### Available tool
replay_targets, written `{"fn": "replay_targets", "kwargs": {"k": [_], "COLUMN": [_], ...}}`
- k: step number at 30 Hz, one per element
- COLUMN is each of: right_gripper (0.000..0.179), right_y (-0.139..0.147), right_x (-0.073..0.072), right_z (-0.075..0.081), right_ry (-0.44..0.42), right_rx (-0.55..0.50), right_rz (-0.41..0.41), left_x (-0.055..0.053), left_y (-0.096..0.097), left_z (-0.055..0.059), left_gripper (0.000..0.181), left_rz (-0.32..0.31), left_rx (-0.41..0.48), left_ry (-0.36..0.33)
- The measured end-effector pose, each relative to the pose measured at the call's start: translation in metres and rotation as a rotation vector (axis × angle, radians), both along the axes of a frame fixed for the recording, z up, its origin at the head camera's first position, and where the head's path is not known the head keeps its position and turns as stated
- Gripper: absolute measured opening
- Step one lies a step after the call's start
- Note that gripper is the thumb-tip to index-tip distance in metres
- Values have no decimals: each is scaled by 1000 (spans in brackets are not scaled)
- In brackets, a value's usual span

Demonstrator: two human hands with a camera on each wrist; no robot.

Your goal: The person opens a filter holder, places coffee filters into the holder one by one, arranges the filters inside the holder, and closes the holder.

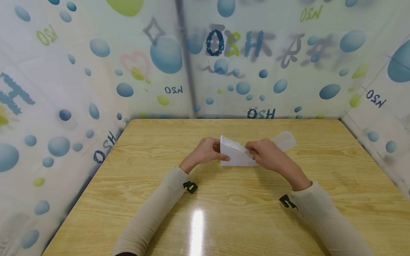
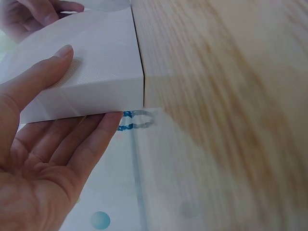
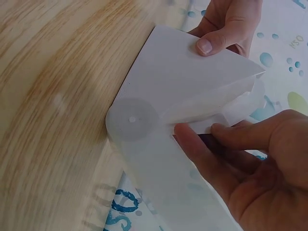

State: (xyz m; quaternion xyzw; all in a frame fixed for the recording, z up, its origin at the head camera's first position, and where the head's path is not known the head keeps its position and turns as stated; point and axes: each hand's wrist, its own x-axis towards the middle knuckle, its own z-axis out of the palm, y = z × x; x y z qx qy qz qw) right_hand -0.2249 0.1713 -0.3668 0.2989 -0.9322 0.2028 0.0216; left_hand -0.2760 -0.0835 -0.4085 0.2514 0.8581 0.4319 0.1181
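A white wedge-shaped case [image 1: 237, 156] stands on edge on the table, its slanted side open. From its right end a rounded translucent cover [image 1: 286, 140] swings out, turning about a round pivot [image 3: 132, 119]. My left hand [image 1: 208, 151] grips the case's left end, thumb [image 2: 60, 60] on the near face and fingers at the end and behind. My right hand [image 1: 267, 153] is at the slanted opening, its fingertips pinching a pale strip [image 3: 208, 124] there. Something dark shows beneath those fingers in the right wrist view; what it is cannot be told.
The wooden table [image 1: 160, 149] extends around both hands. Behind it and at the sides stand walls [image 1: 208, 78] printed with blue and green dots and letters. Black clips [image 1: 190, 187] hang at both sleeve cuffs. Light glares off the table near the front.
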Motion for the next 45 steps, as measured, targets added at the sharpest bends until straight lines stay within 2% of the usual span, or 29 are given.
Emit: {"fn": "replay_targets", "kwargs": {"k": [6, 29, 38, 45], "right_gripper": [23, 23, 27, 24], "right_y": [-1, -4, -2, 5], "right_x": [0, 1, 3, 6], "right_z": [-2, -8, -2, 12], "right_ry": [-37, -30, -86, -101], "right_rx": [29, 82, 70, 40], "right_rz": [5, 22, -12, -26], "left_x": [1, 0, 1, 1], "left_y": [0, -1, -1, -1], "left_z": [2, 0, -1, 0], "left_gripper": [38, 37, 38, 39], "left_rz": [-2, -5, 0, -1], "left_rx": [-3, 0, 2, 5], "left_ry": [-3, -11, -13, -10]}}
